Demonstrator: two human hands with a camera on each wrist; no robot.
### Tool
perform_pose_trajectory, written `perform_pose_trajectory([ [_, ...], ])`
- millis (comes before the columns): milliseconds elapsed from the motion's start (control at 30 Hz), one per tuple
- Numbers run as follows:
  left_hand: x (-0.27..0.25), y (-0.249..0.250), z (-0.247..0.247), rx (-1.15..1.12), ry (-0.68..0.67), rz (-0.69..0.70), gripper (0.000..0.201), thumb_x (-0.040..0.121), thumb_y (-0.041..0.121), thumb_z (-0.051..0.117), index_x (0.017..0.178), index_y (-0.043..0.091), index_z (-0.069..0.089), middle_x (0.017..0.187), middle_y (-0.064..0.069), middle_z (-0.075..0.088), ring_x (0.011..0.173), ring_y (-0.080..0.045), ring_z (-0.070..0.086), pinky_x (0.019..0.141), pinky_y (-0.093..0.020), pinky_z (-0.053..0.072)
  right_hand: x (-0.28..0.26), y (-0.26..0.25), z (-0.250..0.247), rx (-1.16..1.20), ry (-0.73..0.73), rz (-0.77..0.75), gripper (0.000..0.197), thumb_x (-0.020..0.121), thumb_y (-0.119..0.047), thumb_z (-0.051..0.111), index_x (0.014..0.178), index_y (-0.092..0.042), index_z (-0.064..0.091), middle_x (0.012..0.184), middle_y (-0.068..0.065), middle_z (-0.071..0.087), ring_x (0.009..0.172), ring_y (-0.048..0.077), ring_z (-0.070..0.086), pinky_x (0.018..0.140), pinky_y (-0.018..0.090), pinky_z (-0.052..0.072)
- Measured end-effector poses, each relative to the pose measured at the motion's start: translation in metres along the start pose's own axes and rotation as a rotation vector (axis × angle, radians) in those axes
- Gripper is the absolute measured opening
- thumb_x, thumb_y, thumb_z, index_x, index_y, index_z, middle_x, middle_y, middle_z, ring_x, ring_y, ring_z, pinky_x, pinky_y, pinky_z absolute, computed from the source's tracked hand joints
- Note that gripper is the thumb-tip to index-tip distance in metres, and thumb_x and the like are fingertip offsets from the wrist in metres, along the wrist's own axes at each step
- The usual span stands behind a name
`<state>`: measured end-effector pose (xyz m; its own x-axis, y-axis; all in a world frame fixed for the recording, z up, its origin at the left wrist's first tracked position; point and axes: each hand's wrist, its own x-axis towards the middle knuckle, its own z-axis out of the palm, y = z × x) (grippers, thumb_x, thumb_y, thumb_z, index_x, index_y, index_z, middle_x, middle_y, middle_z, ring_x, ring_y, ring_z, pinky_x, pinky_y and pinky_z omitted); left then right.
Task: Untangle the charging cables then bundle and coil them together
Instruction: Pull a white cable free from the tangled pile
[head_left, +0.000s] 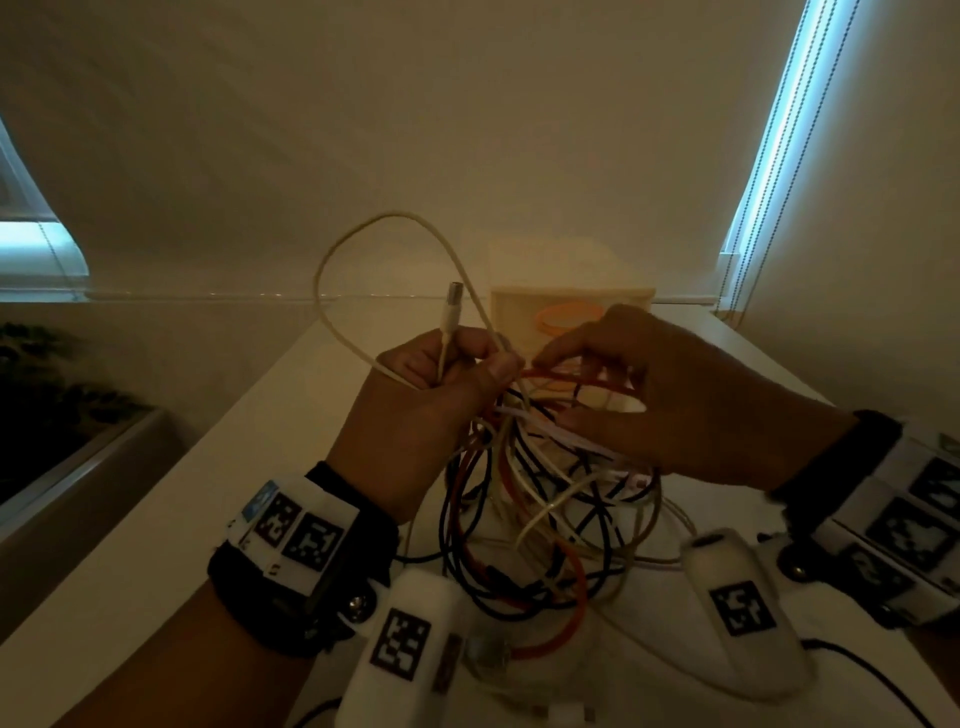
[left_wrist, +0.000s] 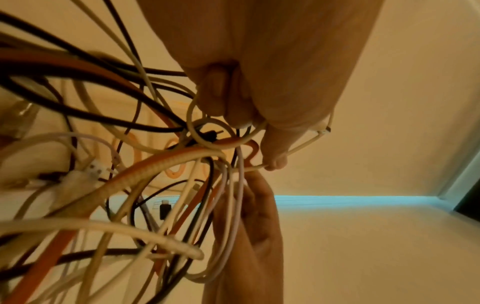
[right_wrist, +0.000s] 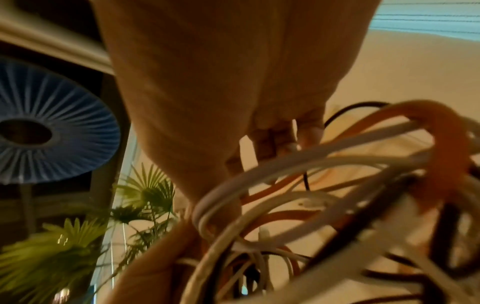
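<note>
A tangle of charging cables, black, red and cream, is held raised above the white desk, its lower loops hanging down to the surface. The left hand is clenched around a cream cable whose plug end points upward. The right hand pinches strands at the top of the tangle. Beyond the hands, a pale box is seen at the desk's far edge.

Right hand fingers hook tangled cables beside a plant.
</note>
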<state>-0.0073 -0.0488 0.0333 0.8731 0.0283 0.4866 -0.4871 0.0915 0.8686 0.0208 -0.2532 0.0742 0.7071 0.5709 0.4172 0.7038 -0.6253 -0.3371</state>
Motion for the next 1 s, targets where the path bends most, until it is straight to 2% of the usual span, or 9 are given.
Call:
perform_pose_trajectory([
  [100,-0.002,-0.001,0.002,0.044,-0.069,-0.001,0.014,0.089,0.000,0.062,0.080,0.010,0.064,0.078,0.004,0.072,0.068,-0.009,0.067,0.056,-0.017,0.049,0.011,0.003,0.016,0.027,-0.091,-0.089,0.037,0.085,-0.048,0.065,0.118,-0.032,0.062,0.106,-0.012,0.062,0.098,0.003,0.058,0.080,0.018,0.045],
  [200,-0.003,0.001,-0.002,0.051,-0.062,0.026,0.018,0.091,-0.004,0.059,0.080,0.009,0.065,0.074,0.007,0.072,0.059,-0.002,0.063,0.053,-0.011,0.045,0.024,0.000,0.020,0.141,-0.167,-0.001,0.013,0.091,-0.034,0.066,0.104,-0.035,0.069,0.087,-0.017,0.069,0.081,-0.004,0.063,0.067,0.011,0.047],
  [300,0.000,0.002,-0.009,0.036,-0.001,0.069,0.012,0.086,0.004,0.064,0.078,0.013,0.063,0.074,0.008,0.072,0.052,0.002,0.057,0.053,-0.007,0.041,0.027,0.000,0.012,0.064,-0.112,0.038,0.009,0.091,-0.038,0.065,0.091,-0.039,0.074,0.077,-0.010,0.069,0.073,0.001,0.062,0.061,0.017,0.048],
  [467,0.003,-0.002,-0.013,0.003,-0.007,0.105,0.009,0.081,0.013,0.071,0.080,0.016,0.063,0.084,0.007,0.073,0.055,0.004,0.057,0.053,-0.008,0.041,0.027,0.003,-0.009,-0.126,-0.110,0.223,0.031,0.092,-0.050,0.060,0.076,-0.026,0.072,0.060,-0.005,0.057,0.051,0.004,0.050,0.047,0.014,0.036],
  [567,0.003,-0.003,-0.017,0.011,-0.020,0.133,0.008,0.081,0.020,0.071,0.078,0.027,0.067,0.086,0.008,0.072,0.055,0.002,0.056,0.048,-0.016,0.038,0.029,0.010,-0.014,-0.192,-0.161,0.373,0.041,0.097,-0.038,0.049,0.073,-0.010,0.069,0.065,0.004,0.058,0.056,0.013,0.050,0.054,0.027,0.041],
  [667,0.002,0.005,-0.019,-0.056,-0.023,0.174,0.015,0.080,0.027,0.067,0.087,0.014,0.062,0.085,0.008,0.070,0.053,-0.001,0.048,0.048,-0.019,0.036,0.027,0.015,-0.016,-0.246,-0.164,0.454,0.038,0.096,-0.033,0.049,0.073,-0.007,0.066,0.071,0.008,0.060,0.059,0.015,0.052,0.053,0.026,0.039],
  [800,0.002,0.005,-0.017,-0.118,0.018,0.160,0.003,0.082,0.027,0.066,0.082,0.027,0.069,0.075,0.010,0.064,0.049,-0.007,0.034,0.048,-0.023,0.029,0.018,0.008,-0.024,-0.192,-0.133,0.339,0.012,0.092,-0.032,0.059,0.102,-0.025,0.062,0.086,-0.005,0.064,0.063,0.008,0.061,0.056,0.023,0.046],
  [900,-0.001,-0.002,-0.010,-0.031,0.023,0.091,0.004,0.083,0.026,0.071,0.084,0.023,0.069,0.064,0.012,0.057,0.049,-0.005,0.038,0.047,-0.020,0.033,0.014,-0.003,-0.022,-0.064,-0.138,0.071,0.047,0.085,-0.024,0.068,0.123,-0.044,0.050,0.109,-0.012,0.055,0.086,-0.001,0.056,0.066,0.016,0.042],
  [1000,-0.003,0.000,-0.003,-0.052,0.007,0.078,0.011,0.086,0.007,0.064,0.080,0.015,0.067,0.070,0.009,0.066,0.050,0.000,0.054,0.049,-0.012,0.042,0.018,-0.011,0.002,0.000,-0.230,-0.122,0.043,0.084,-0.028,0.071,0.122,-0.039,0.054,0.115,-0.008,0.050,0.102,0.002,0.051,0.082,0.013,0.045],
])
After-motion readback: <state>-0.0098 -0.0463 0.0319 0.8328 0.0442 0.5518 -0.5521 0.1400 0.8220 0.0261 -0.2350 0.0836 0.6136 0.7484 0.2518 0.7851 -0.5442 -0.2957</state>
